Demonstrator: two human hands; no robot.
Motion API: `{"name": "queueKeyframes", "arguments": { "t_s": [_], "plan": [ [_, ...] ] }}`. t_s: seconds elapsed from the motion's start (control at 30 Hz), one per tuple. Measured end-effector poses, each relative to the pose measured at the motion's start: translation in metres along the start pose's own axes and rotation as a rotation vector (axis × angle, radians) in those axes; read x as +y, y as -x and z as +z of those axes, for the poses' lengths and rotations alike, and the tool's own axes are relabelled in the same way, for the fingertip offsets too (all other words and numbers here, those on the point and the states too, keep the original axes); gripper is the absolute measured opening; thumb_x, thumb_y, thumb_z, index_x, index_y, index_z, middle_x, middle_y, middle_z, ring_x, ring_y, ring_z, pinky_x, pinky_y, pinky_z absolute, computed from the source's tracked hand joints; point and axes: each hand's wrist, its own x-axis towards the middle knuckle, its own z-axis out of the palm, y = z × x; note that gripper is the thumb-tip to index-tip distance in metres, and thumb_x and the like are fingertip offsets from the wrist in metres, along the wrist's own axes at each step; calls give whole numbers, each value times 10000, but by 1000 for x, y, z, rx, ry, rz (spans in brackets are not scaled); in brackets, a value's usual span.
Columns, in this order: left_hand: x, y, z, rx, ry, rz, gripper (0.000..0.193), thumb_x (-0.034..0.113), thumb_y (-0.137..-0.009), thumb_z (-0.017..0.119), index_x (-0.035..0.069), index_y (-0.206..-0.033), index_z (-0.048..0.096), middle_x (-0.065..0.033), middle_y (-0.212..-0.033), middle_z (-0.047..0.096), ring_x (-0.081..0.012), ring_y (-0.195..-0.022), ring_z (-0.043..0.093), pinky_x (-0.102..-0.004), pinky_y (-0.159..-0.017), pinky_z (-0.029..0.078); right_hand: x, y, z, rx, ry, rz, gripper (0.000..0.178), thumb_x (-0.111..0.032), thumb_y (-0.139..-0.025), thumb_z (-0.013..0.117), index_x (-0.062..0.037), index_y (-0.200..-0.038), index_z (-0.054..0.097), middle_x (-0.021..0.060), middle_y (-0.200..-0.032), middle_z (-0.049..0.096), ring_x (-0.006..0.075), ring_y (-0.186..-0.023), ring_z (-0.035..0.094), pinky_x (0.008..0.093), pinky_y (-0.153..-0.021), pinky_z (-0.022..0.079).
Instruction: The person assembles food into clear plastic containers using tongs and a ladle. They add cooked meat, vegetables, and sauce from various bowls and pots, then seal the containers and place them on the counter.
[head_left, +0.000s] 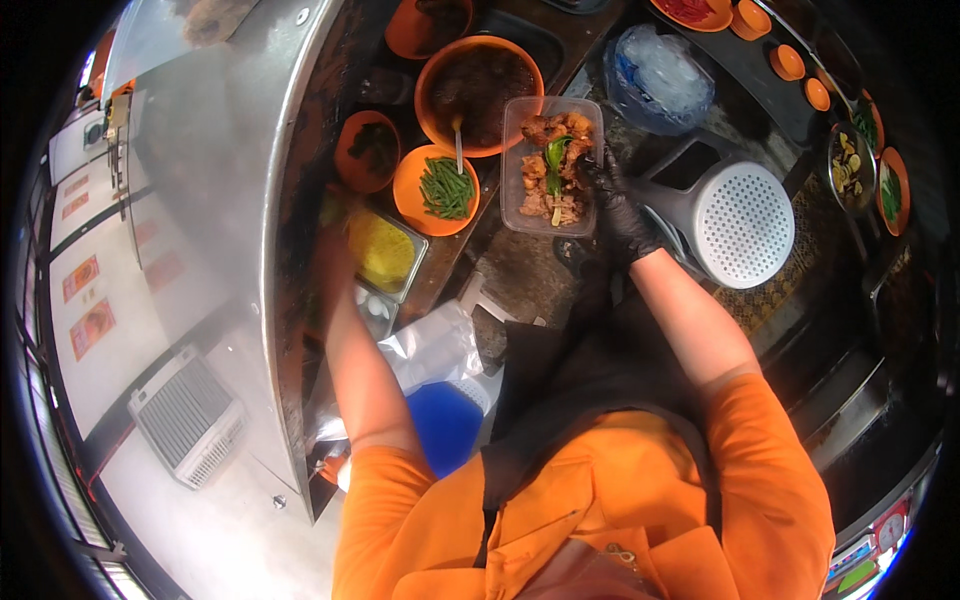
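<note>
Grasping the right rim of a clear plastic container [513, 190], the black-gloved fingers of the right hand [622, 215] held it at the upper center of the frame. Rectangular, open-topped and round-cornered, it carried browned meat [577, 128] with a green vegetable strip [555, 172] down the middle. Its long axis ran top to bottom, short ends facing the frame's upper and lower edges. Left of center, the left hand [338, 235] blurred, its finger position impossible to make out.
</note>
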Motion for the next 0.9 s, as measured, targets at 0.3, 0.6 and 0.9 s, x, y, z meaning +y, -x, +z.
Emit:
{"name": "queueKeyframes", "arguments": {
  "t_s": [0.3,0.6,0.9],
  "plan": [
    [106,140,-67,-61,365,395,327,216,-902,705,105,-1209,704,-136,-991,727,-257,-900,705,-345,-820,527,-6,-2,10,-16,99,-29,588,-299,-1027,565,-41,-1512,354,110,-1420,510,196,-1235,532,334,-1038,442],
    [130,143,-47,1,282,412,253,226,-914,668,118,-1134,730,-121,-944,713,-315,-863,684,-383,-768,534,1,-1,25,-43,3,-72,599,-305,-1030,555,-44,-1524,340,120,-1434,503,198,-1245,527,339,-1042,437],
    [89,144,-47,-27,592,265,286,141,-919,703,90,-1200,721,-55,-883,710,-107,-711,619,-261,-687,507,-6,-6,20,-56,286,-114,608,-313,-1037,531,-57,-1545,314,128,-1447,500,201,-1273,507,355,-1058,418]
  ]
}}
